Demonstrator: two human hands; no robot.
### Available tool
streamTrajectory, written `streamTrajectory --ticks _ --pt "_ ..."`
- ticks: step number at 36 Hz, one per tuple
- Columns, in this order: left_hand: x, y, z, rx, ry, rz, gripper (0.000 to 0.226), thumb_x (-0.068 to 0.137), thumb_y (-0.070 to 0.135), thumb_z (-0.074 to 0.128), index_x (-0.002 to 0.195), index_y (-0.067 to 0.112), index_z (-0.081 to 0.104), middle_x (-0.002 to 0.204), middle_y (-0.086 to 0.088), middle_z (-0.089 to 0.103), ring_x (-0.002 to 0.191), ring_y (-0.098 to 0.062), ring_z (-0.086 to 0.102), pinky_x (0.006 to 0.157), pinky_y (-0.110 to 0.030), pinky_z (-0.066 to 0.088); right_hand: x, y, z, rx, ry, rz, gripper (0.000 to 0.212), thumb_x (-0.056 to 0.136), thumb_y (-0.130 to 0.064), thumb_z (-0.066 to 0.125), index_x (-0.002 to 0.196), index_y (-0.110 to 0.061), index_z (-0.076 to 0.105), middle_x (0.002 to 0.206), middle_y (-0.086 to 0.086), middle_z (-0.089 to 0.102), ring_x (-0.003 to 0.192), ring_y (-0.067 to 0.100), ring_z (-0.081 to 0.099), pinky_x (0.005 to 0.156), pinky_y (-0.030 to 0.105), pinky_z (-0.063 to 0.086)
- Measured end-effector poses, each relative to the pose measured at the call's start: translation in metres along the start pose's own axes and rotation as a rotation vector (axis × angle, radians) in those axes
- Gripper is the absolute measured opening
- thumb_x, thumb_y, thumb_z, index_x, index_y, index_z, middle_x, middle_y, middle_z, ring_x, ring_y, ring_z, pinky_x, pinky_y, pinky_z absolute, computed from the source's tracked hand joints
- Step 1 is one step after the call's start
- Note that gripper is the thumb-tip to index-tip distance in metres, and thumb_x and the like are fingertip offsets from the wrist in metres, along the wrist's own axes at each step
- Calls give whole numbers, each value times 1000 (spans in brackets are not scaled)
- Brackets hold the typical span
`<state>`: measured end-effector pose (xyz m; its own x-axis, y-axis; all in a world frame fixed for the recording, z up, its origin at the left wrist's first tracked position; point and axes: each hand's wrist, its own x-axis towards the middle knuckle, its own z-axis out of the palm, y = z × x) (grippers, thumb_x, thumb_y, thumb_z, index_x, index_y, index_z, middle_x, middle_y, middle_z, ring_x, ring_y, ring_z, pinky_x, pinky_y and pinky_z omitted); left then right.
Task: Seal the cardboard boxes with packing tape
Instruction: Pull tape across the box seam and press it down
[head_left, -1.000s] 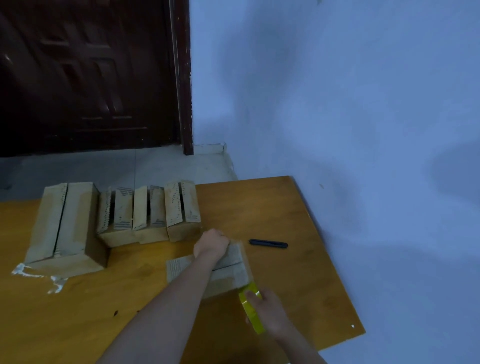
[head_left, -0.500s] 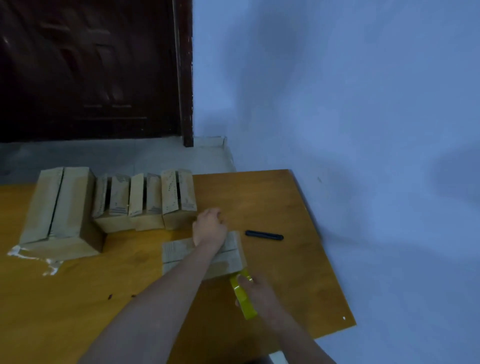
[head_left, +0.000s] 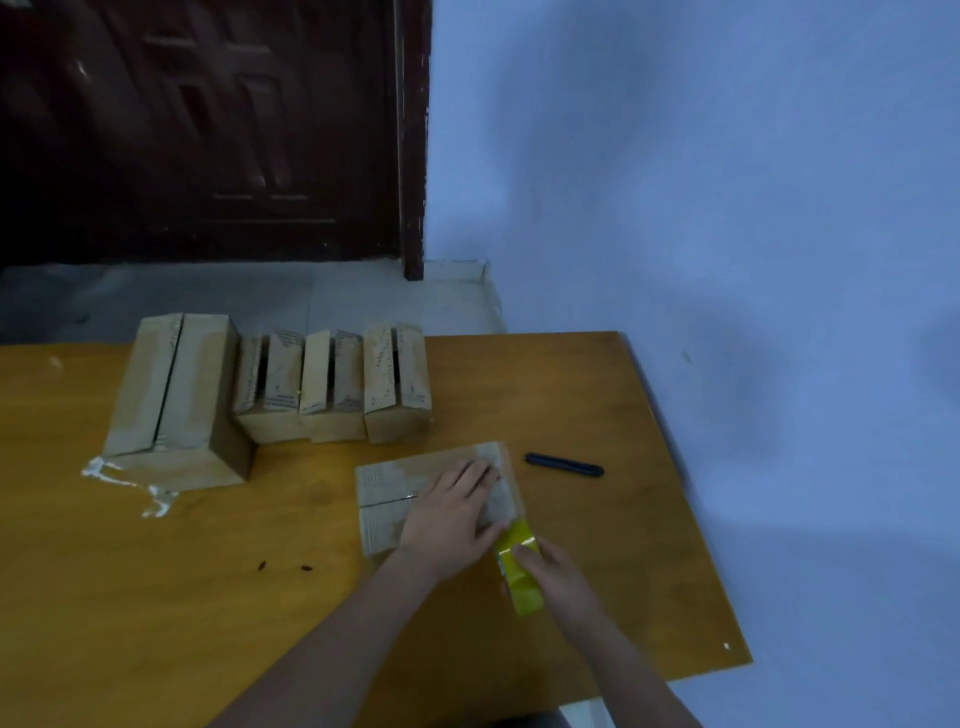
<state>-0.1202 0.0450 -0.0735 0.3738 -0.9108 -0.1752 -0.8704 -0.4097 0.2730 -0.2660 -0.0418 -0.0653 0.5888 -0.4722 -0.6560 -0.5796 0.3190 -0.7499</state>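
A small cardboard box (head_left: 387, 486) lies flat on the wooden table (head_left: 597, 395), its two top flaps meeting at a seam. My left hand (head_left: 452, 514) presses down on the right half of its top with straight fingers. My right hand (head_left: 553, 574) grips a yellow roll of packing tape (head_left: 517, 566) at the box's near right corner. The tape's free end is hidden under my left hand.
A large box (head_left: 176, 395) and three smaller boxes (head_left: 332, 384) stand in a row at the back of the table. A dark cutter (head_left: 563, 464) lies right of the flat box. Crumpled tape scraps (head_left: 130, 483) lie at the large box's front. The table's right edge runs along the wall.
My left hand slid from the box's far edge toward me and now lies flat on the top, close to the tape roll. The right hand stays on the roll.
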Motion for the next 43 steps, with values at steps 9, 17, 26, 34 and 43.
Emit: streamTrajectory --ticks 9,17,26,34,43 --pt "1 5 -2 20 83 -46 74 86 66 27 137 18 50 138 1 51 129 -19 47 104 -37 39 12 29 20 -433 201 -31 38 98 -42 39 117 -16 59 108 5 64 103 20 59 88 29 44" --pt "-3 19 5 151 12 -47 104 85 74 35 144 9 -20 159 -9 -14 145 -23 -17 111 -38 -19 14 43 18 -337 283 -165 81 65 -92 18 94 -28 58 96 -11 62 92 -1 56 77 11 38" --pt "3 10 16 -8 2 -41 111 57 80 53 135 2 45 135 -12 55 126 -27 50 109 -41 24 66 4 -33 -626 466 -133 44 96 -39 42 125 -6 45 123 9 45 120 26 44 96 30 36" --pt "3 10 22 -5 -8 -66 103 68 79 27 140 5 32 139 -11 50 133 -25 32 110 -41 18 137 -31 -65 -1256 341 -92 53 100 -14 37 149 -18 17 154 3 14 139 26 19 112 42 27" --pt "3 10 17 75 -19 -49 106 63 81 48 136 3 49 138 -11 52 130 -26 47 107 -42 23 107 -7 -72 -1432 331 -228 22 101 -15 31 117 -13 45 118 7 55 107 26 54 86 35 43"
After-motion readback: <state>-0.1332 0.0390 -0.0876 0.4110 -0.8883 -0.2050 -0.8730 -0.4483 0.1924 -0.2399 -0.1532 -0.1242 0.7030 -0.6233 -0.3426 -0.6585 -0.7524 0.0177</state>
